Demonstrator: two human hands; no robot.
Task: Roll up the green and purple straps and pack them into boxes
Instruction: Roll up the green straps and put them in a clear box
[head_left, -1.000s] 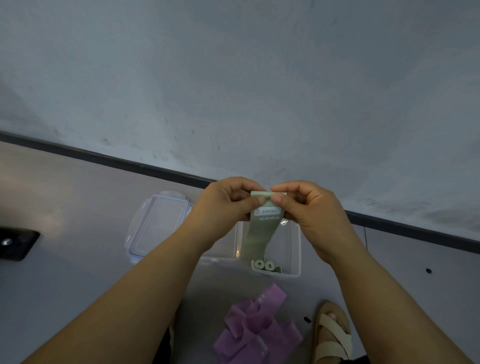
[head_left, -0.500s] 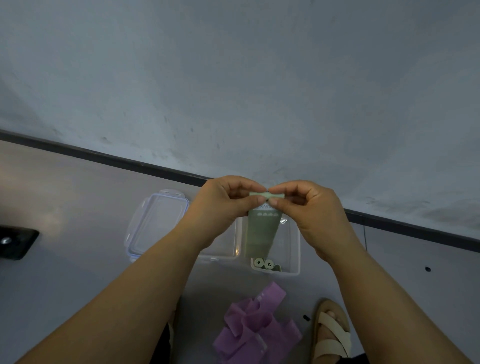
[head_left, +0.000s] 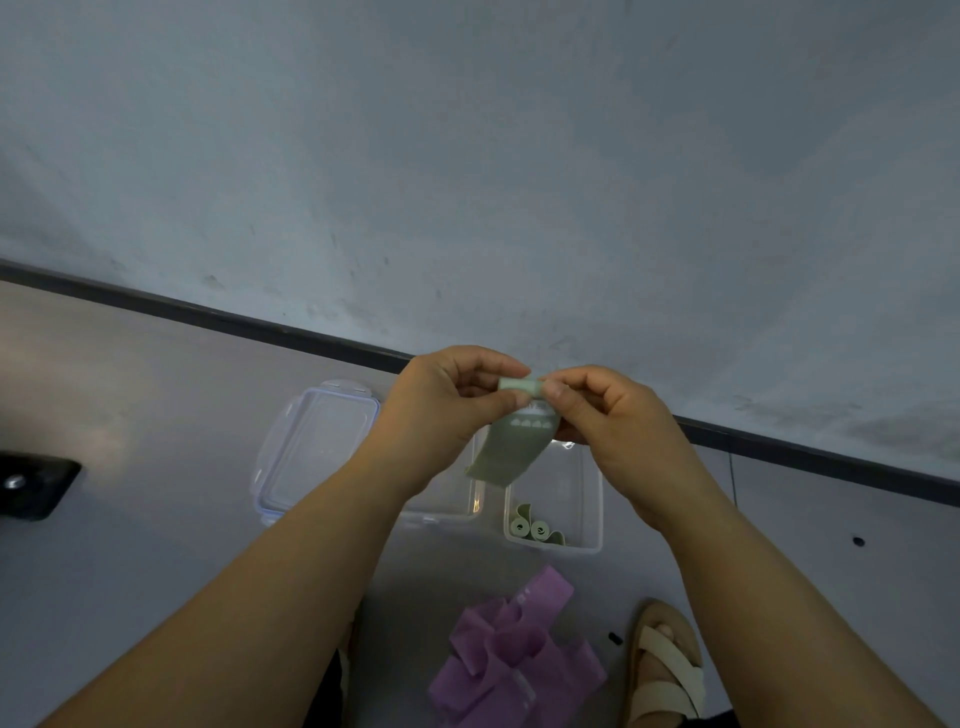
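Two small green rolls (head_left: 529, 529) already lie in the clear box (head_left: 592, 501) on the floor (head_left: 156, 519), so we judge that part of the green packing is done. We hold another green strap (head_left: 511, 449) in the air just above that box. Its top end is wound into a short, tight roll, and the rest hangs loose below with a printed label showing.

Our left hand (head_left: 449, 410) and right hand (head_left: 615, 428) meet at that roll. The fingers (head_left: 551, 387) of each hand are curled in and pinch one end of it between thumb and fingertips. Most of this strap is unrolled, so by our reckoning the rolling has only begun.

A second clear box (head_left: 452, 501) stands touching the first on its left, half hidden behind our left forearm; we cannot tell whether anything is in it. Its lid (head_left: 317, 447), we suppose, lies flat beside it.

The purple straps (head_left: 514, 657) sit in a loose heap nearer to us, none of them rolled, beside a foot in a sandal (head_left: 667, 670). What is left, as we see it: finish this green roll, drop it in, then roll and box all the purple ones and perhaps close the lid.
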